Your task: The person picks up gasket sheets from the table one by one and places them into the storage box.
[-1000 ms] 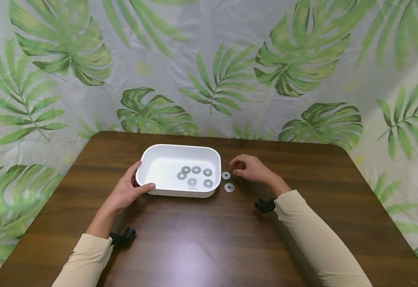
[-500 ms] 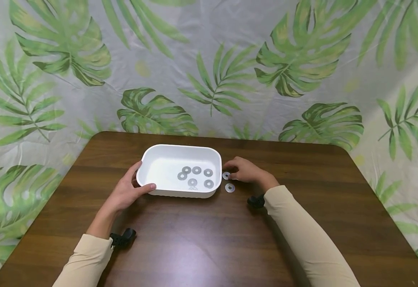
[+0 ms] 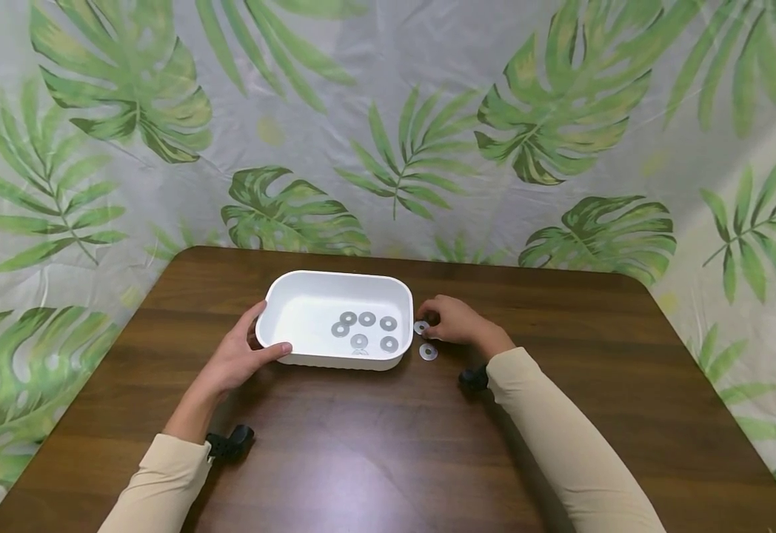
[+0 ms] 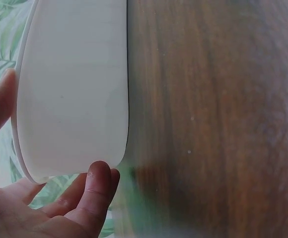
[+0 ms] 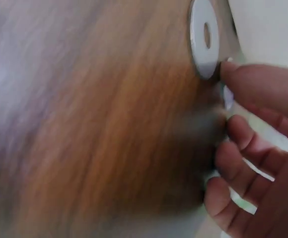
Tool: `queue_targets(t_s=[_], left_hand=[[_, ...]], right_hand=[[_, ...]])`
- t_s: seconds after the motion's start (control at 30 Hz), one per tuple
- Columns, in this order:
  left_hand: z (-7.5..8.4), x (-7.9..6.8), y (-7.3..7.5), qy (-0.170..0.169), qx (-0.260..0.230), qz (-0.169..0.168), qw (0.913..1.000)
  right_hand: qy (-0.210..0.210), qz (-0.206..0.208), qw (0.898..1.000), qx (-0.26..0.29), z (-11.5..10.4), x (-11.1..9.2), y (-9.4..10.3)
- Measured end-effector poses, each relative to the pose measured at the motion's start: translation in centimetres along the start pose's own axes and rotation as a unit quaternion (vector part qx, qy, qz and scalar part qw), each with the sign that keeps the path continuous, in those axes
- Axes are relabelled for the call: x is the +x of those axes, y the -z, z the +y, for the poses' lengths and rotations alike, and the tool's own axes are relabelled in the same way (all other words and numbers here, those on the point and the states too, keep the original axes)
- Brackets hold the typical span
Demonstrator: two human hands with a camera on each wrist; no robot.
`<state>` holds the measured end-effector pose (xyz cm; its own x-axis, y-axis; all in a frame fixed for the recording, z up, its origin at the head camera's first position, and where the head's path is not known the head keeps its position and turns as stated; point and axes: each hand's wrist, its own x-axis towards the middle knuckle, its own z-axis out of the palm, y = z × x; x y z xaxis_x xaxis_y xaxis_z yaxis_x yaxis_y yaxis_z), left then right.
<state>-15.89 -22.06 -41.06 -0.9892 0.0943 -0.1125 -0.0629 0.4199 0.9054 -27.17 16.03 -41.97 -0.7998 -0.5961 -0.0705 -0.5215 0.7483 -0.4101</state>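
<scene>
My left hand [image 3: 238, 357] grips the left end of a white plastic bin [image 3: 298, 363], thumb on its near rim and fingers against its end wall. In the left wrist view, curled fingers [image 4: 95, 191] press the bin wall [image 4: 74, 94]. Several flat metal washers [image 3: 389, 344] lie inside the bin. Beside its right end, my right hand [image 3: 457, 322] pinches a washer [image 3: 420, 326] on the table at its edges between thumb and index finger. Another loose washer [image 3: 429, 352] lies just nearer; it also shows as a washer [image 5: 204, 39] in the right wrist view, close to the thumb.
The brown wooden table [image 3: 355, 444] spreads out in front of the bin and to both sides. Behind its far edge hangs a leaf-patterned cloth [image 3: 401, 148]. Black straps with cameras [image 3: 231, 443] sit on both wrists.
My right hand has moved left and down to the washer nearest the bin, and its thumb and index finger have drawn in around it. The left hand keeps its hold on the bin.
</scene>
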Motion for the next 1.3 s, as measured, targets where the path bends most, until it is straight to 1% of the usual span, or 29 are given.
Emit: queue_targets(t_s=[0.13, 0.2, 0.3, 0.4, 0.47, 0.6, 0.7, 0.83, 0.93, 1.3], left_hand=[[-0.1, -0.1, 0.0, 0.0, 0.001, 0.001, 1.0], [-0.1, -0.1, 0.0, 0.001, 0.001, 0.001, 1.0], [0.0, 0.0, 0.0, 0.0, -0.001, 0.0, 1.0], [0.0, 0.1, 0.0, -0.006, -0.007, -0.003, 0.9999], [0.1, 0.1, 0.0, -0.011, -0.012, -0.005, 0.9999], [0.1, 0.0, 0.1, -0.013, -0.017, -0.006, 0.9998], [0.1, 0.0, 0.1, -0.016, -0.019, -0.006, 0.9997], [0.0, 0.0, 0.1, -0.018, -0.02, -0.007, 0.9996], [0.1, 0.0, 0.1, -0.016, -0.021, -0.006, 0.9996], [0.1, 0.0, 0.2, -0.016, -0.013, -0.004, 0.9998]], right_hand=[[-0.004, -0.012, 1.0, -0.022, -0.8, 0.4, 0.2], [-0.012, -0.019, 0.999, -0.023, -0.9, 0.5, 0.3], [-0.035, -0.022, 0.999, -0.012, -0.9, 0.6, 0.3], [-0.058, -0.009, 0.998, 0.007, -0.5, 0.4, 0.2], [-0.065, 0.0, 0.997, 0.029, -0.1, 0.2, 0.1], [-0.052, -0.001, 0.993, 0.102, 0.6, -0.1, 0.0], [-0.028, -0.016, 0.99, 0.135, 1.1, -0.2, -0.1], [-0.002, -0.03, 0.989, 0.143, 1.5, -0.3, 0.0], [0.008, -0.034, 0.989, 0.146, 1.6, -0.3, 0.0], [0.0, -0.033, 0.989, 0.141, 1.4, -0.1, -0.2]])
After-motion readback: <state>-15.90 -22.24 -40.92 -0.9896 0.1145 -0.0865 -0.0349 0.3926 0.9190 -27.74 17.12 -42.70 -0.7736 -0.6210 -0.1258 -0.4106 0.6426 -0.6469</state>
